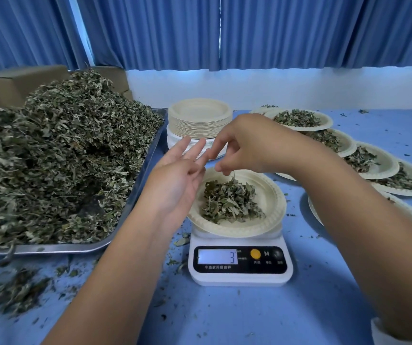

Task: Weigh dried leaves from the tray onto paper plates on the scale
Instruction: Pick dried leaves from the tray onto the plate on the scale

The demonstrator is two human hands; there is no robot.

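Beneath the right fingertips (221, 168): dried leaves (229, 201) on a paper plate (270, 195), which sits on the scale (239, 266).
Right hand (247, 145): fingers curled down, tips together just above the pile; I cannot tell whether they grasp a leaf.
Left hand (175, 183): palm up, fingers straight and released, beside the plate's rim.
Tray (139, 175): left of the left fingers, heaped with leaves.

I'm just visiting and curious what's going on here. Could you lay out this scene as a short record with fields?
Scale: display shows 3
Plate on scale: holds dried leaves
Left hand: open, beside that plate
Right hand: fingertips together above the leaves; grip unclear
Tray: heaped with leaves, at left
Empty plates: stacked behind the scale
Filled plates: row at right
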